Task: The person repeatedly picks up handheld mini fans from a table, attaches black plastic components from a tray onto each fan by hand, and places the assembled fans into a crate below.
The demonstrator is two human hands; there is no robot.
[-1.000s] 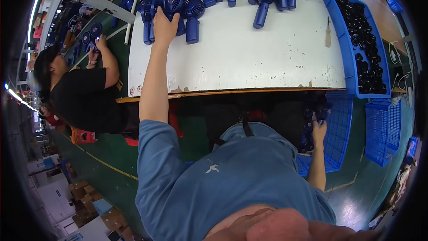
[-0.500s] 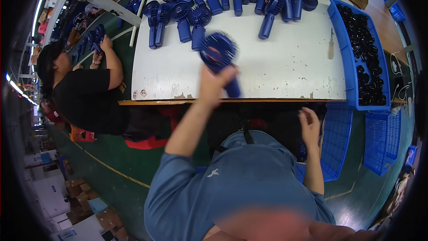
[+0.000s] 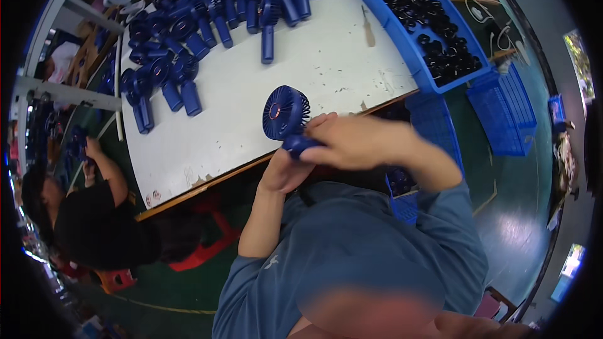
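Observation:
A dark blue handheld fan (image 3: 282, 113) is held over the table's near edge, its round grille facing left. My left hand (image 3: 284, 172) is closed around the handle from below. My right hand (image 3: 358, 141) reaches across from the right, slightly blurred, its fingers closed on the handle just below the fan head. The hands cover most of the handle. A single blue handheld fan (image 3: 268, 37) lies beyond them on the white table (image 3: 245, 103), and several more blue fans (image 3: 188, 31) are spread over its far left part.
A blue tray (image 3: 402, 47) of small black parts stands at the table's right edge, beside a thin tool with a pale handle (image 3: 369, 32). Blue plastic baskets (image 3: 502, 116) are at the right. A co-worker in black (image 3: 94, 220) sits at the left, holding a blue fan.
The fan has come back toward my body and its head has turned left. My right hand has risen from beside the table onto the handle. The whole view has swung right.

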